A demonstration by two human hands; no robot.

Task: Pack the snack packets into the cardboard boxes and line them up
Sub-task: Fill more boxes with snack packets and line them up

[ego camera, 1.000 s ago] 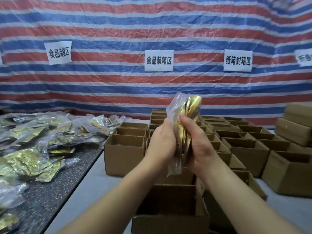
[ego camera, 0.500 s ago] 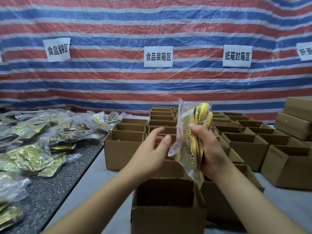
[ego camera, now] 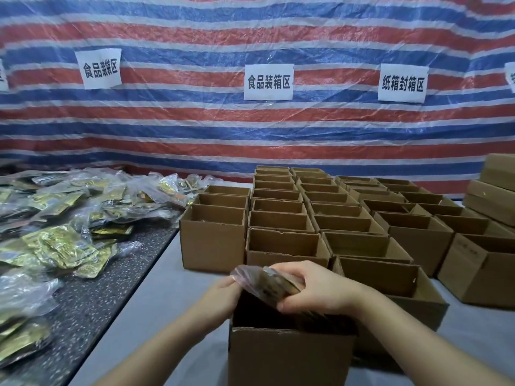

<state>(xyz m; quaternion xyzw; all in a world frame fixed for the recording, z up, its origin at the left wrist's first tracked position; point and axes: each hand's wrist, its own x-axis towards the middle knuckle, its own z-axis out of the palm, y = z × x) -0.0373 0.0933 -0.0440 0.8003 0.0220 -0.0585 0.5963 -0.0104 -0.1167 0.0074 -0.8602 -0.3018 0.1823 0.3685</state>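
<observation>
Striped plastic sheeting (ego camera: 250,135) in red, blue and white was hung across the whole back, from 10 o'clock to 2 o'clock, and white paper signs (ego camera: 268,81) were stuck on it. Rows of open cardboard boxes (ego camera: 348,215) were lined up on a grey table (ego camera: 156,296) from 12 to 3 o'clock. A heap of gold snack packets (ego camera: 64,218) in clear bags was spread on a dark speckled top (ego camera: 92,296) at 9 o'clock. One open box (ego camera: 289,358) was seen closest, at 6 o'clock. A bag of packets (ego camera: 267,281) was held tilted right over the mouth of this box, partly inside it. It was blurred. The bag was gripped by the right hand (ego camera: 320,291) with curled fingers. The bag's left end was touched by the left hand (ego camera: 223,295), but its grip could not be told.
</observation>
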